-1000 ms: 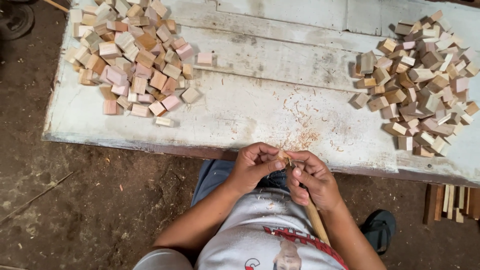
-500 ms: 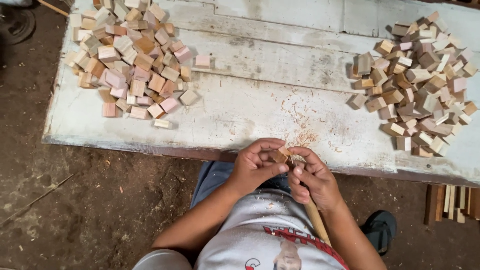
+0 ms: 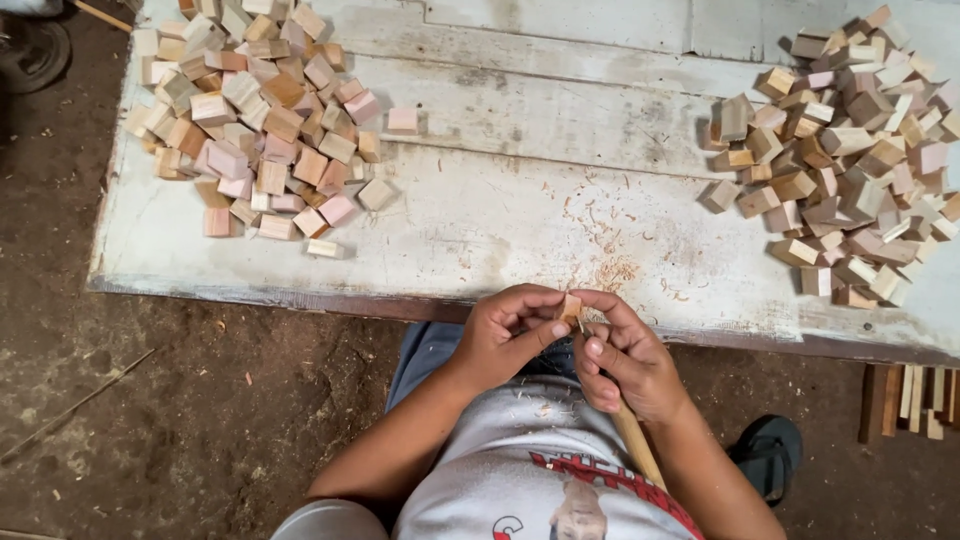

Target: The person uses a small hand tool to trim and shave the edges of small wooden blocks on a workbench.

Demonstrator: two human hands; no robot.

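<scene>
head view: the left hand (image 3: 505, 335) pinches a small wooden block (image 3: 571, 306) between thumb and curled fingers, holding it just in front of the body at the near edge of the whitewashed board (image 3: 520, 215). the right hand (image 3: 625, 360) is closed around a pale wooden tool handle (image 3: 636, 440) that runs back from the palm toward the person's chest; its fingers are pressed together round the handle and its thumb lies against the block. the working tip of the tool is hidden between the fingertips, so its kind cannot be told.

as a judgement of progress: fine shavings (image 3: 610, 270) lie on the board just beyond the fingertips, which suggests trimming has been done here. a heap of blocks (image 3: 260, 120) lies well beyond the left hand and out to its side, and another heap (image 3: 850, 170) lies well beyond the right hand, out to its side. which heap is finished and which is waiting cannot be told, so how much is left is unclear; both heaps are large.

around: the stretch of board between the fingers and each heap holds only dust and shavings, so nothing blocks a reach either way. thin wooden strips (image 3: 910, 400) lie on the dirt floor (image 3: 150, 400) out past the right wrist, and a dark sandal (image 3: 770, 455) sits near the right forearm.
</scene>
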